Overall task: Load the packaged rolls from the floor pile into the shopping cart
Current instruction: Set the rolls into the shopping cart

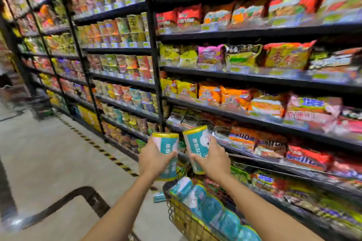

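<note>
My left hand grips a teal and white packaged roll with yellow ends, held upright. My right hand grips a second roll of the same kind, tilted slightly left. Both rolls are held side by side in the air above the far end of the shopping cart. Several more teal rolls lie inside the wire cart at the lower middle. One small teal pack lies on the floor beside the cart. The frame is blurred.
Tall black shelving packed with noodle cups and snack bags runs along the right and back. Grey floor with a yellow-black striped line spreads to the left. A dark curved mark crosses the floor at lower left.
</note>
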Available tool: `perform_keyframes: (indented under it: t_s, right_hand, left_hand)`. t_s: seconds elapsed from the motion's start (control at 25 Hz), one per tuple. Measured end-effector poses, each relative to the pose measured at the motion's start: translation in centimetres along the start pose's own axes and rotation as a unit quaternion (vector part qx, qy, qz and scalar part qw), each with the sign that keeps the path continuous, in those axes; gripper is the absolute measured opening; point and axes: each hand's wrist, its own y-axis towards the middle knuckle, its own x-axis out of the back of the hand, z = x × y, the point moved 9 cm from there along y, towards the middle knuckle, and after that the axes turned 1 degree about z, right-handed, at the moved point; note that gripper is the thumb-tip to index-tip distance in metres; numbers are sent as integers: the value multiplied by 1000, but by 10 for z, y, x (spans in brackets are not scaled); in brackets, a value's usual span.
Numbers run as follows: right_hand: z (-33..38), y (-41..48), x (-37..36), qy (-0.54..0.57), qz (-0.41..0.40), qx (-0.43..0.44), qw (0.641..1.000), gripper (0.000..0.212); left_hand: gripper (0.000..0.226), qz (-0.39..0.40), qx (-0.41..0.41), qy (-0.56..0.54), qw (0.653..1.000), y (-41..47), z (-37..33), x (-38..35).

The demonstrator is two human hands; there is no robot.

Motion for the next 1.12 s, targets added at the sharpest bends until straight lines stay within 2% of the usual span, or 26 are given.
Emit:
perform_keyframes:
  t_s: [0.2, 0.36, 0.64, 0.84, 0.96, 1.12]
  right_hand:
    - [-114, -6, 54, -23, -53, -123, 991, 90]
    - [-180, -29, 65, -53, -71, -230, 969, 77]
    - [-265, -98, 40, -82, -62, -427, 898, 75]
    - [-299, -158, -7, -57, -8, -540, 840, 82]
    - [-314, -186, -24, -35, 2, -586, 810, 72]
    - [-326, -195, -35, -55, 48, -604, 794, 66]
  left_hand:
    - [66, 122, -57, 37, 990, -6, -61, -125]
    - [78, 222, -105, 57, 968, -22, -86, -215]
    - [75, 376, -153, 126, 905, -66, -69, -327]
    - [77, 447, -147, 197, 860, -108, -27, -373]
    - [73, 496, -118, 227, 830, -131, -2, -399]
    - [70, 514, -67, 221, 826, -148, 21, -410]
